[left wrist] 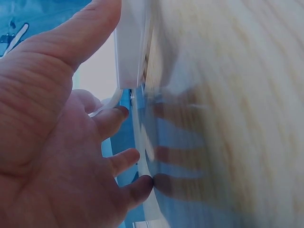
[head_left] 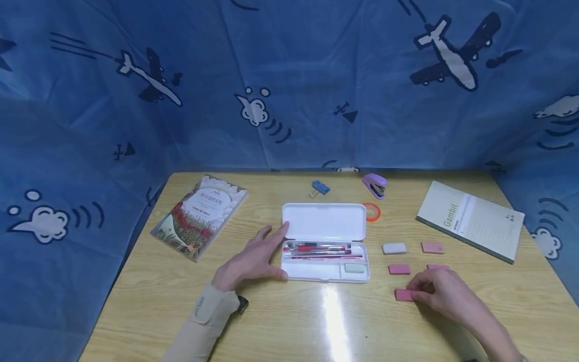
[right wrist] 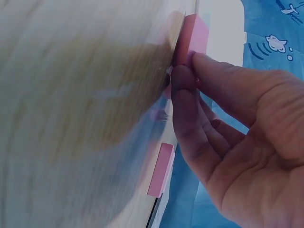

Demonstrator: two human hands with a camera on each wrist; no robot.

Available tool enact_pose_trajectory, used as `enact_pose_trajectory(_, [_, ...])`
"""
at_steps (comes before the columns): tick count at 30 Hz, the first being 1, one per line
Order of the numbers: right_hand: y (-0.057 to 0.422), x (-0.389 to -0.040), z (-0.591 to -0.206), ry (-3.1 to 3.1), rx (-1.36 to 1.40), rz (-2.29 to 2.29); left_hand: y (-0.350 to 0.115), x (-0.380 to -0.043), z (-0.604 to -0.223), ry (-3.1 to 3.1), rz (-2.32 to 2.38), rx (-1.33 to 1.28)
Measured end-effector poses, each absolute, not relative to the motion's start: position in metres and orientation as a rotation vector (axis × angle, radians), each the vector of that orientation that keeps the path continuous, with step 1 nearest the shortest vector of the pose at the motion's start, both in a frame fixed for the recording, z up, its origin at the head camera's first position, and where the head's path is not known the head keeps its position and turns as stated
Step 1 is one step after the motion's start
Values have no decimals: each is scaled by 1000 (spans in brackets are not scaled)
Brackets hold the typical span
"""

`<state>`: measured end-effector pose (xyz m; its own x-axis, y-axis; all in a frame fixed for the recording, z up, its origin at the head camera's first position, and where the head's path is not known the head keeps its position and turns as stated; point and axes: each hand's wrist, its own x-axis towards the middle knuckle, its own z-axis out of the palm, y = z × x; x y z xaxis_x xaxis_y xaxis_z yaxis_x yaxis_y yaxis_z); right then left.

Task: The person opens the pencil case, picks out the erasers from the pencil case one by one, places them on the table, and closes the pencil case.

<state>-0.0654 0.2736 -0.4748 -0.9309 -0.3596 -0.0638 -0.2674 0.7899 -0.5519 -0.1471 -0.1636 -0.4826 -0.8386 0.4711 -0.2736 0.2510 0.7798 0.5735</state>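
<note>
A white pencil case (head_left: 312,272) lies open on the table, its lid folded back. Several pens (head_left: 318,248) fill its rear compartment and a pale green eraser (head_left: 354,268) sits in the front right one. My left hand (head_left: 251,260) rests against the case's left side, thumb by the front corner and forefinger at the lid, fingers spread. To the right of the case, my right hand (head_left: 450,294) pinches the right end of a pink eraser (head_left: 403,295) between thumb and fingers. Behind it are a white eraser (head_left: 394,248) and more pink erasers (head_left: 399,269), one partly hidden by that hand.
A picture-covered book (head_left: 199,216) lies at the left and a Gambit notebook (head_left: 472,221) at the right. Toward the back are a blue binder clip (head_left: 321,187), a purple stapler (head_left: 375,185) and an orange ring (head_left: 373,212) beside the lid.
</note>
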Motion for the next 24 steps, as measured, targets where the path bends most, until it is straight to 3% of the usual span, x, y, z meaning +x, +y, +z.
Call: enact_pose_trajectory(24, [270,-69,-476,2881,-460,-735,-163,-147,-482,2582,744,573])
